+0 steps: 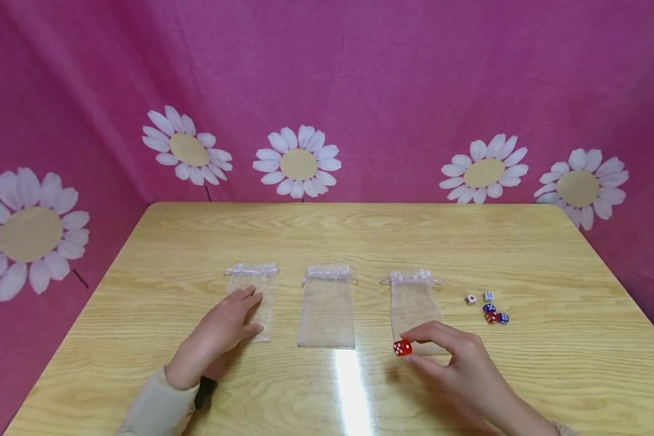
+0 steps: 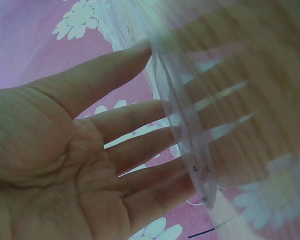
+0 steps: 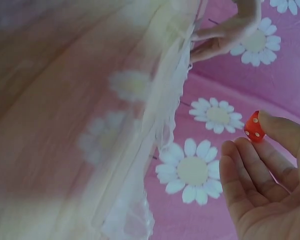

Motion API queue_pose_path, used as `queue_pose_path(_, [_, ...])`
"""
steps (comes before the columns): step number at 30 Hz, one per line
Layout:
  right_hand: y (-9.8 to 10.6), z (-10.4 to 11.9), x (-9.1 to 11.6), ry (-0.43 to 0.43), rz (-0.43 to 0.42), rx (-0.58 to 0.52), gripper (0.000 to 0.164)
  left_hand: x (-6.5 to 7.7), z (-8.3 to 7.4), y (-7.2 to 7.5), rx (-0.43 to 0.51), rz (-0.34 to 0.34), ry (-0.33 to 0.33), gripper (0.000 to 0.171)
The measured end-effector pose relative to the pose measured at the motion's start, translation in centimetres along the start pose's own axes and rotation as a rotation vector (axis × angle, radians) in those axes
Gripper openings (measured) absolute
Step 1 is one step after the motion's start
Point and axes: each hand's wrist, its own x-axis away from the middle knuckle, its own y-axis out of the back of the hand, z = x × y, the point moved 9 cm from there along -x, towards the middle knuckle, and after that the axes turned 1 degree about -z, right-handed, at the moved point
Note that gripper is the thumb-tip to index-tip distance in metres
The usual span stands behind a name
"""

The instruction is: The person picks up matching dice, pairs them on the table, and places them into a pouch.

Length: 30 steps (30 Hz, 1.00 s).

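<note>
Between thumb and fingers my right hand (image 1: 460, 357) pinches a red die (image 1: 402, 347) with white dots, held above the lower end of the right sheer pouch (image 1: 414, 300). The same die (image 3: 254, 127) shows at the fingertips in the right wrist view. My left hand (image 1: 221, 327) rests on the left sheer pouch (image 1: 261, 303), fingers fairly straight; in the left wrist view its fingertips touch the pouch (image 2: 190, 135). A middle sheer pouch (image 1: 327, 309) lies flat between the hands. All three pouches have drawstring tops pointing away from me.
Right of the pouches lie several dice: white ones (image 1: 471, 299), blue ones (image 1: 504, 318) and a red one (image 1: 492, 317). They sit close together on the wooden table (image 1: 360, 236). A pink curtain (image 1: 381, 79) with white flowers hangs behind and beside it.
</note>
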Motion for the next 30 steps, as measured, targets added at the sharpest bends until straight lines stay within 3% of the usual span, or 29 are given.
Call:
queue_pose_path(12, [-2.8, 1.8, -0.1, 0.120, 0.065, -0.043, 0.034, -0.1, 0.0, 0.0, -0.002, -0.006, 0.002, 0.059])
queue_pose_path(17, [-4.2, 2.0, 0.3, 0.052, 0.182, -0.051, 0.029, 0.0, 0.0, 0.0, 0.007, -0.007, 0.002, 0.059])
queue_pose_path(23, [-6.1, 2.0, 1.3, -0.032, 0.346, 0.066, 0.009, 0.1, -0.1, 0.0, 0.010, -0.012, -0.002, 0.058])
queue_pose_path(30, [-7.3, 2.9, 1.7, 0.063, 0.382, 0.166, 0.013, 0.0, 0.0, 0.0, 0.012, -0.006, 0.004, 0.058])
